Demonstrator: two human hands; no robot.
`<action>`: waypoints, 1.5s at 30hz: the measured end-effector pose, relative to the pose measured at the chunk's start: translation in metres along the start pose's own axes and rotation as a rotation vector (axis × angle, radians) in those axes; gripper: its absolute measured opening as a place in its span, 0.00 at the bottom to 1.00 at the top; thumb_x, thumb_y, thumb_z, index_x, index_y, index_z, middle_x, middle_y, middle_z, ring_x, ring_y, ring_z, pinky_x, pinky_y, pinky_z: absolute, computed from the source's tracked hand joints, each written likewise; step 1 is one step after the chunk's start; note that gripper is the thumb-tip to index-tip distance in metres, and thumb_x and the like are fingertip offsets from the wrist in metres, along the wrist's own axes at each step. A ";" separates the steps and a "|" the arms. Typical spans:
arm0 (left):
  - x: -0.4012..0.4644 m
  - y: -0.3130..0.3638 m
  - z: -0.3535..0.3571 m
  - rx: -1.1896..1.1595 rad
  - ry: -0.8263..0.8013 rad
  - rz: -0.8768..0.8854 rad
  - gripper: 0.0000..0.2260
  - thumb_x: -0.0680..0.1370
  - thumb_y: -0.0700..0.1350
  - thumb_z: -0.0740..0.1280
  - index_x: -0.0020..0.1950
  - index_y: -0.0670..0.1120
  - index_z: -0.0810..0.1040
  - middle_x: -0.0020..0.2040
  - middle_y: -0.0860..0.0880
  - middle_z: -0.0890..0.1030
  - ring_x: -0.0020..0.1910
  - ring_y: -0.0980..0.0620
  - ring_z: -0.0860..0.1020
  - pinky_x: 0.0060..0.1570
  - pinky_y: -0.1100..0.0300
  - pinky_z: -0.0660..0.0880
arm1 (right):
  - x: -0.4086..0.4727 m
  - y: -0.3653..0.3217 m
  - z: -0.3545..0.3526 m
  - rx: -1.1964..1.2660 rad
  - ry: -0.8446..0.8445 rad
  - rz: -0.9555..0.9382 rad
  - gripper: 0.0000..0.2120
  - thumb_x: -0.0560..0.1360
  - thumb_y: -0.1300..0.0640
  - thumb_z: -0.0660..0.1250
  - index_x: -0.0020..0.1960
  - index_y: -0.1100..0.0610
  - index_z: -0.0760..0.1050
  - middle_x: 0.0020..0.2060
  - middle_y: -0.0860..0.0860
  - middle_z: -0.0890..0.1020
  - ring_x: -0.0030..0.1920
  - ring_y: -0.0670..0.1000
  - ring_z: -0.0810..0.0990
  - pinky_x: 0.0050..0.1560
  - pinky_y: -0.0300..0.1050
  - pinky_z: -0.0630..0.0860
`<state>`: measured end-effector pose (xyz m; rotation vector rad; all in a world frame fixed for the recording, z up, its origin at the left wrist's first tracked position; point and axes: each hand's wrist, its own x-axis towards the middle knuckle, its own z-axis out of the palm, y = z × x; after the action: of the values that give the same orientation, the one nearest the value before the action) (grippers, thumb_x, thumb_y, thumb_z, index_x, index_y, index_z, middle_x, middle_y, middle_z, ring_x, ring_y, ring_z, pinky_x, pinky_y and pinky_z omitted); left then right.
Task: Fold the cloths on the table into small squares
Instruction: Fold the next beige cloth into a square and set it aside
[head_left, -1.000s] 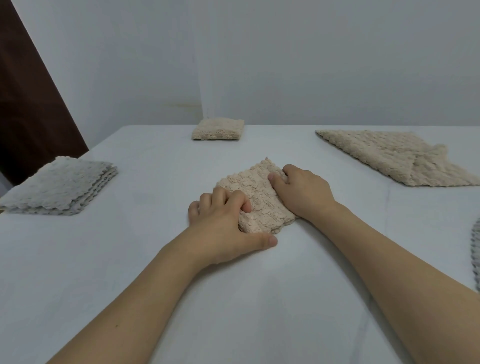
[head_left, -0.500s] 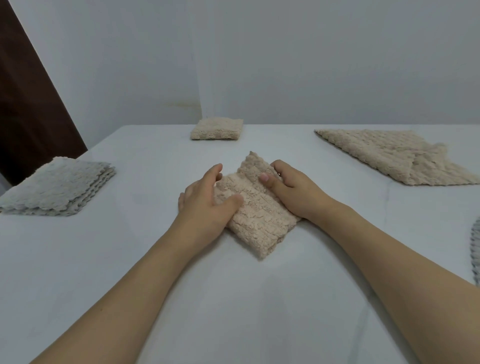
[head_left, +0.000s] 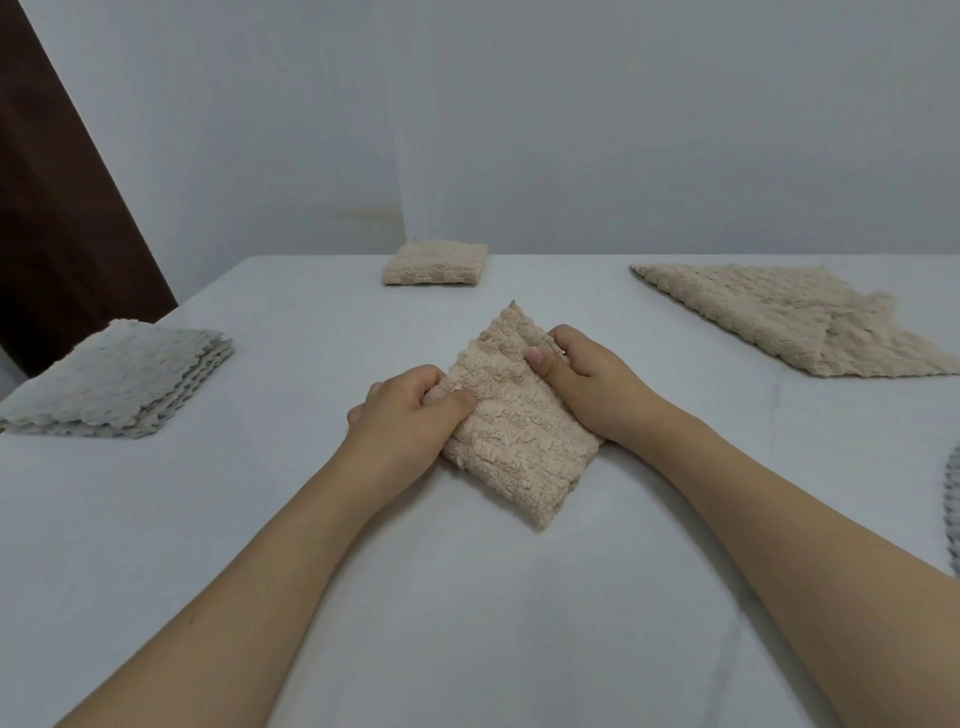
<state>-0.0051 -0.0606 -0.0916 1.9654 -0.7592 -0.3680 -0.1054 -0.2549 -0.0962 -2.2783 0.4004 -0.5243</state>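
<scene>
A beige fluffy cloth (head_left: 511, 423), folded into a small square, lies corner-on in the middle of the white table (head_left: 467, 597). My left hand (head_left: 402, 415) grips its left edge, thumb on top and fingers tucked under. Gripping the far right edge is my right hand (head_left: 587, 382), thumb pressed on the top face. A second beige cloth (head_left: 436, 263), folded small, sits at the far edge. Unfolded beige cloths (head_left: 779, 317) lie spread at the right rear.
A stack of grey cloths (head_left: 117, 382) rests at the left edge of the table. A sliver of another grey cloth (head_left: 953, 499) shows at the right border. Pale walls stand close behind the table, with a dark brown panel (head_left: 57, 208) at the left.
The near part of the cloth has been folded over, leaving a smaller, thicker square. My left hand shifted from pressing its near corner to gripping its left edge; my right hand stayed on the far side.
</scene>
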 end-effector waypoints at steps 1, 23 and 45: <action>-0.001 0.001 -0.001 -0.057 -0.015 0.008 0.17 0.66 0.65 0.66 0.38 0.51 0.76 0.38 0.52 0.78 0.49 0.40 0.77 0.55 0.43 0.72 | 0.000 0.000 0.000 -0.005 0.001 0.001 0.15 0.79 0.41 0.57 0.49 0.53 0.70 0.37 0.49 0.76 0.38 0.48 0.74 0.43 0.48 0.73; -0.004 0.011 0.003 0.531 0.159 -0.018 0.18 0.79 0.63 0.56 0.56 0.52 0.75 0.46 0.56 0.79 0.49 0.53 0.72 0.60 0.53 0.56 | 0.001 -0.001 0.003 -0.087 -0.050 0.017 0.14 0.77 0.37 0.59 0.51 0.47 0.68 0.31 0.44 0.74 0.33 0.45 0.72 0.39 0.44 0.68; 0.003 -0.001 -0.009 -0.354 0.213 0.052 0.04 0.80 0.48 0.65 0.48 0.50 0.73 0.47 0.48 0.82 0.45 0.51 0.80 0.46 0.52 0.77 | -0.002 -0.046 0.028 0.893 0.014 0.439 0.21 0.77 0.43 0.65 0.64 0.53 0.69 0.55 0.54 0.82 0.53 0.55 0.83 0.54 0.54 0.80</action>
<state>0.0030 -0.0562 -0.0876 1.6186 -0.5637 -0.2378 -0.0879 -0.2062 -0.0811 -1.2815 0.5235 -0.3796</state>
